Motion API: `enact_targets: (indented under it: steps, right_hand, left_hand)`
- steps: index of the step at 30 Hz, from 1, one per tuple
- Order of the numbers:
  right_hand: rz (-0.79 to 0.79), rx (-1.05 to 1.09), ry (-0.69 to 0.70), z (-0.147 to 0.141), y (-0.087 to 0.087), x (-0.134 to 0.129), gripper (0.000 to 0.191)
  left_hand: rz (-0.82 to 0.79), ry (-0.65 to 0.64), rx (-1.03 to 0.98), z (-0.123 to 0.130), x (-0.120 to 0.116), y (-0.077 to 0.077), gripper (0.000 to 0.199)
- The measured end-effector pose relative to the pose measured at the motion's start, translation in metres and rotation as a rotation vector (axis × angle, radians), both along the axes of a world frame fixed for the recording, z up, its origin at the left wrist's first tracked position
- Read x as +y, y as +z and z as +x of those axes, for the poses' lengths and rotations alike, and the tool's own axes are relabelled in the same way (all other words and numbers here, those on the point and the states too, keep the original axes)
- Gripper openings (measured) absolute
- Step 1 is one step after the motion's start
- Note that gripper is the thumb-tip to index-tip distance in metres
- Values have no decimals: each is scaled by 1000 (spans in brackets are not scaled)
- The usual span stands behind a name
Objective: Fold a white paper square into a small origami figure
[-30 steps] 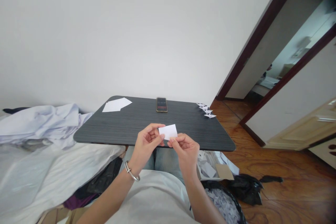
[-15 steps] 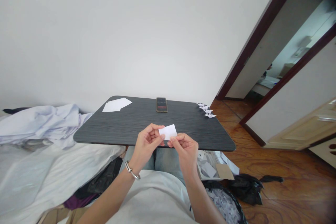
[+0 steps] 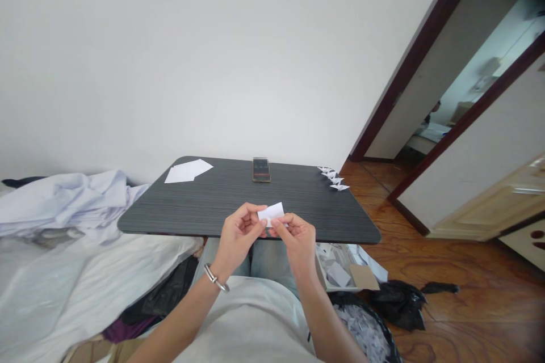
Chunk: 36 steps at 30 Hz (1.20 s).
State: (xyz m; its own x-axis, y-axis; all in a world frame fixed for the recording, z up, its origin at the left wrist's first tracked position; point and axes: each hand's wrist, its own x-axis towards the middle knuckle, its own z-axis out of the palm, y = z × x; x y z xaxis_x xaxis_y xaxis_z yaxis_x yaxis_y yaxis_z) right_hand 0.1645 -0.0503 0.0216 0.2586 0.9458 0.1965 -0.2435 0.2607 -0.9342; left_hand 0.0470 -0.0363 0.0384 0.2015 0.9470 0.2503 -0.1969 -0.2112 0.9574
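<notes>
A small white piece of folded paper [image 3: 271, 212] is held up just above the front edge of the dark table [image 3: 191, 204]. My left hand [image 3: 242, 231] pinches its left side between thumb and fingers; a metal bangle sits on that wrist. My right hand [image 3: 296, 238] is closed on the lower right part, its thumb over the lower edge. Fingers hide the bottom of the paper. Toward the right end of the table, several folded paper cranes [image 3: 333, 178] stand in a row.
White paper sheets [image 3: 188, 171] lie at the table's back left, and a phone [image 3: 261, 169] at the back middle. Below on the right are a box with paper pieces [image 3: 338, 274], a black bag of paper scraps [image 3: 364, 332] and another black bag [image 3: 400, 303]. White cloth [image 3: 80, 198] is heaped at left.
My right hand has moved slightly left along the paper, its thumb now closer to my left thumb. Less of the paper shows. The view has shifted a little.
</notes>
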Motion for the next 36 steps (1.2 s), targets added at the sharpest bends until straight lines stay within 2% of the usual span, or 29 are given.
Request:
enact_targets:
  steps: [18,24,28,36]
  right_hand:
    - [23,-51,-15,-3,-3,2,13]
    - [5,7,-6,-3,-4,4,16]
    - [25,42,18,-2,-2,4,26]
    - [33,-22,59,3,-5,6,29]
  left_hand:
    - [-14,-25,3,0,7,-12,25]
    - [-33,11,2,0,8,-11,23]
    - [-26,55,-1,-1,7,-10,24]
    - [-45,25,-25,-3,11,-11,24]
